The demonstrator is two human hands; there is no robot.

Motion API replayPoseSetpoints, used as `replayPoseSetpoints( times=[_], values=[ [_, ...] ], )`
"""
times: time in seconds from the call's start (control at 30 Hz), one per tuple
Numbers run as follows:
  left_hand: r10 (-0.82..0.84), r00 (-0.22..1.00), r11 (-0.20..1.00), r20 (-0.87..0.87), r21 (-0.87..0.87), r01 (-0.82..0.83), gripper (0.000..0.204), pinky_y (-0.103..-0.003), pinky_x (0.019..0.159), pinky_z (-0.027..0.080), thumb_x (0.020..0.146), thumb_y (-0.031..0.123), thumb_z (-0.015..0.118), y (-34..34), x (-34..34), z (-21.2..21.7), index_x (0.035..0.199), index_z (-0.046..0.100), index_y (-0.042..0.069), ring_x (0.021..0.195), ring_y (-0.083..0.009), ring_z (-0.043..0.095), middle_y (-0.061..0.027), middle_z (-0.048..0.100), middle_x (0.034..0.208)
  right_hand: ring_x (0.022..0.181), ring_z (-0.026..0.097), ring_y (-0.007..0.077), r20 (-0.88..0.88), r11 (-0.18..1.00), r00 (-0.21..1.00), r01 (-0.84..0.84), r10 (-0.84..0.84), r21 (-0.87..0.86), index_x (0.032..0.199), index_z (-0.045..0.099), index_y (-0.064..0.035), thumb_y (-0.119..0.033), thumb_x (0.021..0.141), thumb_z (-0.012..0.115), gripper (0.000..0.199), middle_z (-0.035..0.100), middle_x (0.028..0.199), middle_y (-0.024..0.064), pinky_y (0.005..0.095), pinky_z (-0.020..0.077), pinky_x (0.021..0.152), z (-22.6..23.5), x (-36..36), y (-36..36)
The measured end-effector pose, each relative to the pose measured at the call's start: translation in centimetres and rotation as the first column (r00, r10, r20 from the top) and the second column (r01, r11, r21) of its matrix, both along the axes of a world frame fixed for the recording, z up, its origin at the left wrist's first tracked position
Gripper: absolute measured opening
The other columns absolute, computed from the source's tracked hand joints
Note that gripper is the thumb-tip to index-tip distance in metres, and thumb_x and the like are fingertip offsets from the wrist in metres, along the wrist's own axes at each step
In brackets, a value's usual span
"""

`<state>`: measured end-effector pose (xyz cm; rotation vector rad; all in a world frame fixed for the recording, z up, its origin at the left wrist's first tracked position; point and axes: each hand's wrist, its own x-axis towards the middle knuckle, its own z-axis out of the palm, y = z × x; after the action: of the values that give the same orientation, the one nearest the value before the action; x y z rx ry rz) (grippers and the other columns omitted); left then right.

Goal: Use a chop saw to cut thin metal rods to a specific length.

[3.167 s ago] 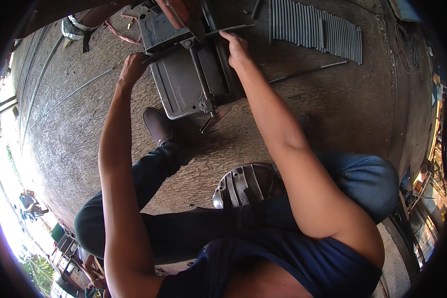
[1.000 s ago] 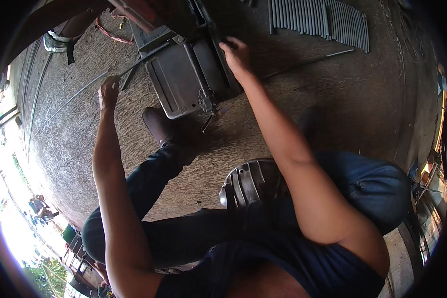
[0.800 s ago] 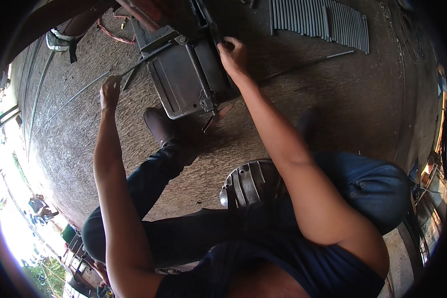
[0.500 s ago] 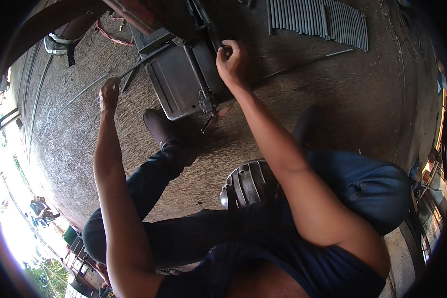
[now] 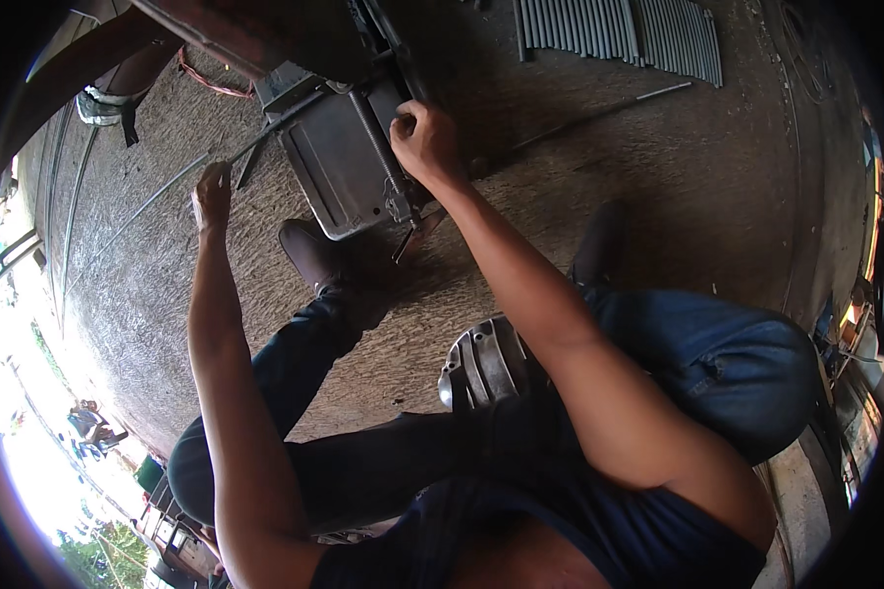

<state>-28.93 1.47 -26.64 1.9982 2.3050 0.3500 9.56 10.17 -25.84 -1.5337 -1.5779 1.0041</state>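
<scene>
A floor machine with a dark flat metal base (image 5: 339, 172) and a long threaded clamp screw (image 5: 376, 137) stands ahead of me, looking like a cut-off saw. My left hand (image 5: 211, 196) is closed around a long thin metal rod (image 5: 157, 196). That rod slants from the floor at the left up to the machine's clamp. My right hand (image 5: 427, 147) hovers over the right side of the base, close to the screw. Its fingers are curled, and I cannot make out what they hold, if anything. The machine's reddish-brown upper body (image 5: 236, 34) hides part of the clamp.
Several short grey rods (image 5: 619, 34) lie in a row at the far right. Another long rod (image 5: 609, 113) rests on the floor right of the machine. A finned metal casing (image 5: 486, 363) sits between my legs. Red cord (image 5: 211, 83) and a wrapped pale piece (image 5: 103, 106) are at upper left.
My right hand has moved left and slightly nearer, from beyond the base's right edge to over it. My left hand keeps its grip on the rod. The whole view has shifted slightly.
</scene>
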Motion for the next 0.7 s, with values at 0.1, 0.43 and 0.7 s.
replayPoseSetpoints(
  times=[0.1,0.43,0.7],
  values=[
    [0.039,0.999,0.998,-0.018,-0.039,-0.040,0.017,-0.038,0.079,0.052,0.090,0.017,0.058,0.10,0.33,0.28,0.100,0.068,0.009,0.094,-0.0319,0.064,-0.0107,0.066,0.107,0.082,0.065,0.0348,0.023,0.999,1.000,0.002,-0.003,0.037,0.085,0.065,-0.0001,-0.006,0.073,0.064,0.013,0.066,0.084,0.0188,0.0400,0.0516,0.073,-0.13,-0.03,-0.14],
    [0.053,0.998,0.995,-0.032,-0.085,-0.055,0.020,-0.036,0.084,0.051,0.090,0.018,0.060,0.50,0.35,0.22,0.104,0.069,0.009,0.099,-0.0293,0.064,-0.0105,0.066,0.110,0.082,0.064,0.0347,0.053,0.997,0.999,0.004,-0.009,0.082,0.084,0.065,-0.0007,-0.005,0.072,0.063,0.012,0.066,0.084,0.0178,0.0397,0.0515,0.073,-0.24,0.01,-0.17],
    [0.011,1.000,0.999,-0.013,-0.036,-0.012,0.018,-0.036,0.084,0.051,0.088,0.017,0.062,0.78,0.40,0.14,0.100,0.070,0.006,0.097,-0.0305,0.065,-0.0123,0.067,0.107,0.075,0.066,0.0305,-0.132,0.999,0.990,0.052,-0.050,0.013,0.085,0.067,0.0008,-0.007,0.074,0.062,0.014,0.066,0.077,0.0181,0.0365,0.0517,0.068,-0.33,0.90,0.68]
  ],
)
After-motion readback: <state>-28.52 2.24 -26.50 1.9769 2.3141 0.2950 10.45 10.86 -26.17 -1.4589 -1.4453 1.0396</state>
